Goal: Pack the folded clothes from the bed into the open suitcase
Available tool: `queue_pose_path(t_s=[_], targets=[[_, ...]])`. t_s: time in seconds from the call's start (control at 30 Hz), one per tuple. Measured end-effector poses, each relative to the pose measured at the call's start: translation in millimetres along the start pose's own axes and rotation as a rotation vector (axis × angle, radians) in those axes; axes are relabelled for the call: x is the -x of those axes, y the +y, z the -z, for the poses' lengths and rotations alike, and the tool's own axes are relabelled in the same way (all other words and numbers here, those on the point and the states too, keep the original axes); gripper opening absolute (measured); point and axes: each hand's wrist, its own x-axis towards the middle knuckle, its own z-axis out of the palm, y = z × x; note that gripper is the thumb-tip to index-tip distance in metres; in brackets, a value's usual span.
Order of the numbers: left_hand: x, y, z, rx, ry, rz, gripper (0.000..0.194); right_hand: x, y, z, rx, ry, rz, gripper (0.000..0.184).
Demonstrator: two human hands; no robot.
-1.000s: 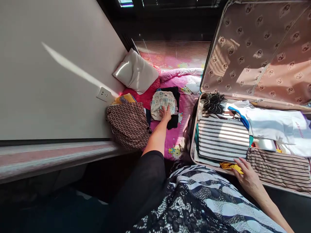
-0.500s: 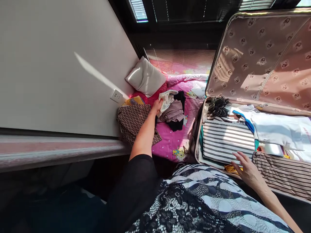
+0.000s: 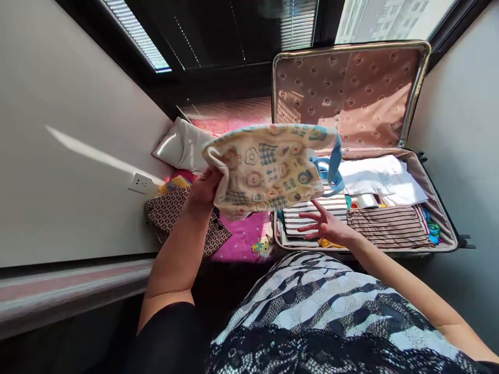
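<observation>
My left hand (image 3: 205, 189) is closed on one end of a cream garment (image 3: 268, 169) printed with small cartoon figures and trimmed in blue. The garment hangs in the air between me and an open suitcase (image 3: 432, 205). My right hand (image 3: 325, 227) is open with fingers spread, hovering just under the garment and above a folded black-and-white striped top (image 3: 302, 221) at the suitcase's near left corner. Inside the suitcase lie a white folded garment (image 3: 384, 179) and a brown striped one (image 3: 388, 228). The suitcase lid (image 3: 343, 93) stands upright with patterned lining.
A pink bedsheet (image 3: 245, 239) lies left of the suitcase. On it are a white pillow (image 3: 181, 148) and a brown patterned cloth (image 3: 171, 213) against the white wall. A wall socket (image 3: 140, 183) sits above that cloth. Dark window blinds run along the top.
My left hand has lifted the cartoon-print garment off the pile on the bed and carried it up and right, spread in the air. My right hand rose from the suitcase edge toward it.
</observation>
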Motion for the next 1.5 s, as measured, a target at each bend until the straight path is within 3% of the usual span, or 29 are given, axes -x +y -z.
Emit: queue_pose_path(t_s=[0.07, 0.13, 0.23, 0.33, 0.4, 0.47, 0.6, 0.67, 0.73, 0.83, 0.9, 1.0, 1.1, 1.2, 1.27, 1.33, 1.4, 1.5], targets=[[4.5, -7.5, -41.0, -0.104, -0.274, 0.062, 0.046, 2.8, -9.9, 8.1, -0.212, -0.016, 0.067, 0.098], [2.0, -13.6, -78.6, -0.246, -0.554, 0.009, 0.053, 8.4, -24.1, 26.7, -0.326, 0.060, 0.181, 0.072], [-14.2, -18.6, -128.1, -0.435, -0.840, -0.309, 0.046, 12.3, -55.2, 70.5, -0.349, 0.165, 0.337, 0.051], [-40.3, -32.5, -170.5, -0.629, -0.939, -0.605, 0.038, 4.9, -90.2, 121.4, -0.291, 0.265, 0.448, 0.047], [-57.9, -55.0, -194.1, -0.830, -0.961, -0.670, 0.035, -0.4, -104.9, 152.3, -0.222, 0.427, 0.422, 0.045], [-70.1, -87.3, -212.1, -1.098, -0.976, -0.598, 0.033, 2.5, -104.1, 177.5, -0.145, 0.613, 0.294, 0.040], [-63.5, -157.3, -231.5, -1.519, -0.952, -0.127, 0.057, 41.5, -57.0, 213.1, 0.003, 0.778, 0.017, 0.037], [-46.7, -184.8, -239.2, -1.556, -0.816, 0.040, 0.068, 64.9, -31.0, 226.8, 0.240, 0.823, -0.048, 0.034], [-29.3, -205.2, -249.4, -1.519, -0.619, 0.077, 0.068, 76.2, -19.2, 236.4, 0.537, 0.866, -0.014, 0.041], [-17.0, -226.0, -267.8, -1.457, -0.444, 0.051, 0.082, 58.8, -33.1, 240.6, 0.927, 0.853, 0.197, 0.058], [-21.0, -236.7, -279.2, -1.452, -0.450, 0.040, 0.100, 29.3, -54.1, 239.2, 1.130, 0.779, 0.322, 0.066], [-37.5, -251.2, -290.5, -1.443, -0.542, 0.077, 0.110, -20.4, -76.1, 237.8, 1.355, 0.658, 0.372, 0.069], [-52.9, -265.3, -292.9, -1.418, -0.633, 0.113, 0.103, -59.6, -73.0, 245.4, 1.485, 0.510, 0.317, 0.063], [-54.8, -274.4, -287.8, -1.384, -0.648, 0.091, 0.098, -82.0, -58.3, 259.7, 1.589, 0.397, 0.246, 0.062], [-43.9, -272.1, -275.6, -1.315, -0.640, 0.014, 0.095, -83.3, -49.4, 265.4, 1.634, 0.410, 0.216, 0.061], [-25.5, -261.7, -248.8, -1.208, -0.572, -0.123, 0.085, -71.4, -41.4, 265.1, 1.638, 0.491, 0.229, 0.062], [-6.9, -246.7, -204.2, -1.105, -0.369, -0.219, 0.070, -47.9, -32.3, 259.8, 1.621, 0.598, 0.305, 0.064], [6.1, -231.9, -115.1, -1.031, 0.188, -0.078, 0.061, -2.2, -15.0, 245.1, 1.573, 0.696, 0.405, 0.073]])
